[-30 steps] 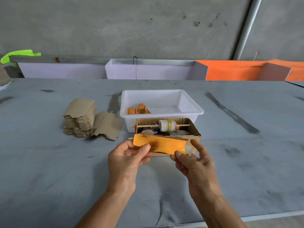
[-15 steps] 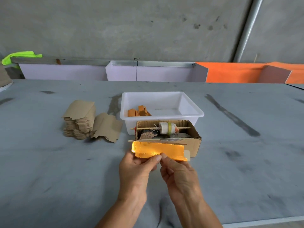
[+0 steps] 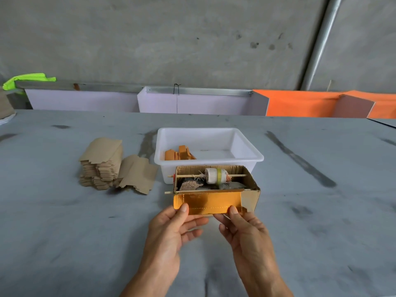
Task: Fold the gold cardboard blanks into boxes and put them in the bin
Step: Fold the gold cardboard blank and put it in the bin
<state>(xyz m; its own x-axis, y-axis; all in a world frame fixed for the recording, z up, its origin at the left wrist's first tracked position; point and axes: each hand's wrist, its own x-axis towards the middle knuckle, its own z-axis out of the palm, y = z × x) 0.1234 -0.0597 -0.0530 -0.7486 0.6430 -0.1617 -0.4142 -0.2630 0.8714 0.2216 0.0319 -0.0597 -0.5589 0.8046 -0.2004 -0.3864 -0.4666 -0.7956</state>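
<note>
I hold a gold cardboard blank (image 3: 206,202) upright in front of me, its shiny face toward the camera. My left hand (image 3: 173,230) pinches its lower left corner between thumb and fingers. My right hand (image 3: 244,230) pinches its lower right edge the same way. Behind it stands the white plastic bin (image 3: 246,154), with a few folded gold boxes (image 3: 179,153) lying in its left part. A stack of brown-backed flat blanks (image 3: 102,163) sits on the table to the left, with one loose blank (image 3: 139,173) leaning beside it.
A brown cardboard box (image 3: 251,194) holding a spool of white tape (image 3: 215,175) on a stick, plus scraps, stands between the blank and the bin. The grey cloth-covered table (image 3: 321,211) stretches wide. White and orange panels (image 3: 300,102) line its far edge.
The blank has been turned up so that its wide gold face shows. My right hand has slid from the middle of its lower edge out to the right corner.
</note>
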